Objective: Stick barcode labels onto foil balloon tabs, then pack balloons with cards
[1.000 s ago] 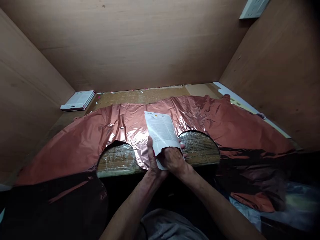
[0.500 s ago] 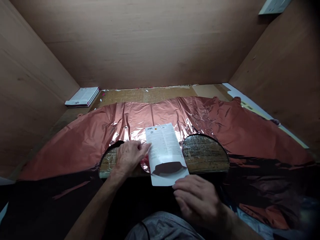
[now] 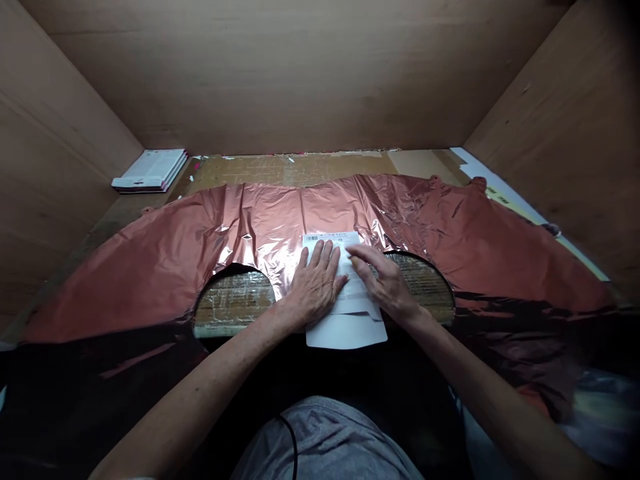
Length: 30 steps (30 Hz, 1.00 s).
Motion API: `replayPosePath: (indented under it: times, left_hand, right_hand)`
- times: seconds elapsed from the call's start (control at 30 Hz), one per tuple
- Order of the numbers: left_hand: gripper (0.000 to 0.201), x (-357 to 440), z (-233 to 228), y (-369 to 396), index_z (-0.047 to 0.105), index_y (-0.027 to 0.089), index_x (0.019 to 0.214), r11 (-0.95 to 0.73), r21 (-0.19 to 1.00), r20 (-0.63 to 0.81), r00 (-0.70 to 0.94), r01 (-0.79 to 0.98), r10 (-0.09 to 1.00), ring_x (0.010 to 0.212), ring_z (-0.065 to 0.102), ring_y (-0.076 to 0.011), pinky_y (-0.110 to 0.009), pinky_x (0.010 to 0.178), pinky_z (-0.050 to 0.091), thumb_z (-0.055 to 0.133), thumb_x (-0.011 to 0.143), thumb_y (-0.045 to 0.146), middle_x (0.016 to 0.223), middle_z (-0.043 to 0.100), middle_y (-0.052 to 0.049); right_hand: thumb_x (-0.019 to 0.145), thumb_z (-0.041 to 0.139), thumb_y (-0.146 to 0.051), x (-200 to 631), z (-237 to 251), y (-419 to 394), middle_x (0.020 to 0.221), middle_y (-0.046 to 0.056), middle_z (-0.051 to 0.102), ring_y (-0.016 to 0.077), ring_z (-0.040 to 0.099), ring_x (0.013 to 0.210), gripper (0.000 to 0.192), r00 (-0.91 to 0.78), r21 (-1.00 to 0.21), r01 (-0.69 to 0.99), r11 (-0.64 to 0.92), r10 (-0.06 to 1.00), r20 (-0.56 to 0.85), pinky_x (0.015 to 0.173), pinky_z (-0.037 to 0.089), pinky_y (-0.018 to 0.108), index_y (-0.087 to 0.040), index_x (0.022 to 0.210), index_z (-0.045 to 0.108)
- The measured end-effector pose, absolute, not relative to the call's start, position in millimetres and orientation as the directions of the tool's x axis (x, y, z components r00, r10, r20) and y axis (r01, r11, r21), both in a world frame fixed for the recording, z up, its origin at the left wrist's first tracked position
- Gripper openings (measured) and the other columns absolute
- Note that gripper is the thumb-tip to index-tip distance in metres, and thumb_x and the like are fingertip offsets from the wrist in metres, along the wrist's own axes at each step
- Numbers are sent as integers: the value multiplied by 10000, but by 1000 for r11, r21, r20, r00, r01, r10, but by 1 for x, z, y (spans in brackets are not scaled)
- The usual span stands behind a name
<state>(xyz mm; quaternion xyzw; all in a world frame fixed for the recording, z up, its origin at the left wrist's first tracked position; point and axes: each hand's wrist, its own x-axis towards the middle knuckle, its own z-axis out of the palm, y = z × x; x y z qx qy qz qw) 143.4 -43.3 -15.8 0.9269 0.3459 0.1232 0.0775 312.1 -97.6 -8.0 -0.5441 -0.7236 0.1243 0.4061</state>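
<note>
A flat white printed packaging envelope point(image 3: 345, 331) lies on the middle of a large rose-coloured foil balloon point(image 3: 330, 210). Its bottom flap points toward me and overhangs the table's front edge. My left hand point(image 3: 319, 283) presses on the envelope, palm down with fingers spread. Curled at the envelope's upper right is my right hand point(image 3: 387, 283), thumb and index finger close together; whatever lies between them is hidden. The balloon is flat and creased, with a rounded gap on either side of the envelope, and its lower parts hang over the table edge.
Stacked white printed packets point(image 3: 153, 170) stand at the back left corner. Wooden panels point(image 3: 280, 80) enclose the worktop point(image 3: 250, 167) at the back and sides. A white strip with yellow tape point(image 3: 530, 213) runs along the right side.
My left hand has moved from the envelope's left edge onto its face and flattened. My right hand has risen from the bottom corner to the upper right. The flap opening now looks flatter.
</note>
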Motion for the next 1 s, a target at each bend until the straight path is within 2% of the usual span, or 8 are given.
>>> replayPosePath:
  times: [0.2, 0.37, 0.43, 0.53, 0.63, 0.73, 0.8, 1.0]
  left_hand:
    - [587, 161, -17, -38, 345, 26, 1496, -748, 208, 178, 728, 630, 662, 1490, 222, -391, -620, 1187, 154, 362, 1027, 378, 1579, 298, -246]
    - [594, 168, -15, -39, 334, 31, 1504, -753, 193, 157, 738, 629, 657, 1494, 205, -395, -622, 1181, 175, 374, 1026, 380, 1592, 275, -236]
    - [593, 168, -15, -39, 331, 31, 1506, -758, 193, 151, 744, 624, 651, 1494, 206, -393, -628, 1180, 171, 372, 1027, 378, 1593, 269, -237]
    - [601, 169, -14, -38, 333, 15, 1502, -756, 192, 149, 742, 626, 653, 1492, 210, -397, -632, 1184, 159, 367, 1031, 385, 1587, 278, -246]
    - [614, 172, -14, -31, 334, 4, 1497, -768, 196, 160, 752, 610, 639, 1493, 207, -394, -627, 1189, 155, 374, 1032, 403, 1582, 284, -253]
    - [624, 173, -11, -25, 343, 7, 1488, -792, 218, 201, 768, 570, 608, 1494, 210, -389, -632, 1186, 167, 433, 1019, 408, 1578, 282, -269]
    - [567, 165, -7, -29, 422, 18, 1439, -808, 261, 268, 764, 528, 586, 1489, 237, -381, -614, 1188, 198, 497, 1000, 369, 1562, 315, -275]
    - [237, 106, -7, -80, 705, 186, 1013, -856, 438, 462, 749, 274, 476, 1398, 446, -308, -498, 1135, 402, 625, 935, 394, 1364, 604, -145]
  right_hand:
    - [990, 529, -241, 316, -8, -159, 950, 84, 694, 207, 616, 880, 190, -313, -180, 874, 451, 807, 501, 813, 483, 348, -191, 990, 712]
    - [998, 513, -271, 313, 0, -140, 870, 92, 654, 227, 580, 832, 218, -422, -31, 884, 466, 826, 373, 802, 447, 367, -162, 861, 643]
    - [1012, 482, -296, 317, 8, -142, 843, 96, 639, 221, 569, 781, 263, -441, -50, 876, 479, 840, 316, 755, 440, 357, -159, 831, 616]
    - [1031, 457, -363, 334, 17, -168, 783, 43, 629, 162, 564, 674, 297, -467, -271, 808, 523, 849, 247, 649, 427, 296, -178, 844, 594]
    - [926, 626, -493, 354, 12, -200, 649, -11, 593, 127, 547, 567, 347, -435, -340, 772, 537, 837, 332, 547, 408, 271, -204, 743, 570]
    - [875, 701, -467, 359, -2, -211, 947, 103, 713, 231, 674, 894, 296, -381, -158, 842, 516, 775, 505, 756, 534, 350, -179, 941, 678]
    - [947, 635, -313, 354, -12, -206, 1223, 145, 673, 274, 610, 1177, 286, -413, -69, 848, 526, 737, 535, 963, 514, 428, -177, 1198, 656]
    - [977, 522, -113, 345, -27, -193, 1253, 113, 687, 271, 590, 1233, 299, -476, -15, 819, 574, 694, 540, 987, 517, 426, -151, 1245, 649]
